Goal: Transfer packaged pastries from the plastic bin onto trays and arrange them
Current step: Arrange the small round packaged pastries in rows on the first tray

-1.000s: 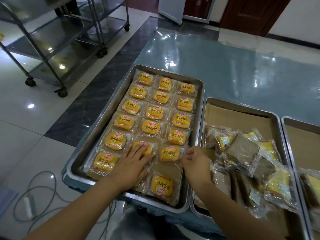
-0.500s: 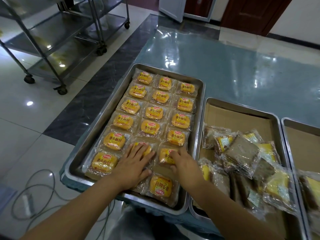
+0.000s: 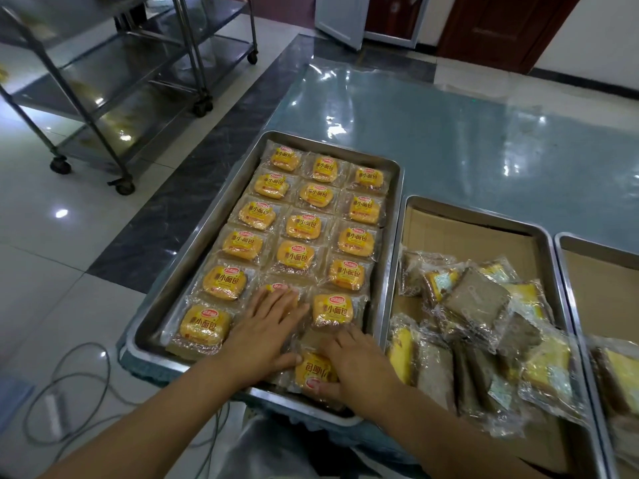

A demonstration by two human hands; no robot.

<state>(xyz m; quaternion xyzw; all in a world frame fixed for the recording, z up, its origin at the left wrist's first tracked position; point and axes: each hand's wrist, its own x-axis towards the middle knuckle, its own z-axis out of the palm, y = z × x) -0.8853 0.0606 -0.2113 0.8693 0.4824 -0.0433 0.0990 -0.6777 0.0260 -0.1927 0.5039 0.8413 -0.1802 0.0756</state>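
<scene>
Left tray point(image 3: 198, 243) is nearly filling up: five rows of yellow bread packs point(image 3: 304, 224) are sitting neat, and the last row looks to be getting finished. Left hand point(image 3: 266, 333) is lying flat, fingers straight, pressing a middle-column pack. Right hand point(image 3: 356, 364) is gripping an upside-down bread pack point(image 3: 313, 369) at the tray's near edge. A loose pastry pile point(image 3: 484, 312) is waiting unsorted on the middle tray point(image 3: 484, 214).

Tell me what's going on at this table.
A person is laying packaged pastries in rows on the left tray. The left hand lies flat on a packet in the middle column, while the right hand grips an upside-down packet at the tray's near edge. The tray is almost full. A loose heap of packets waits on the middle tray.
</scene>
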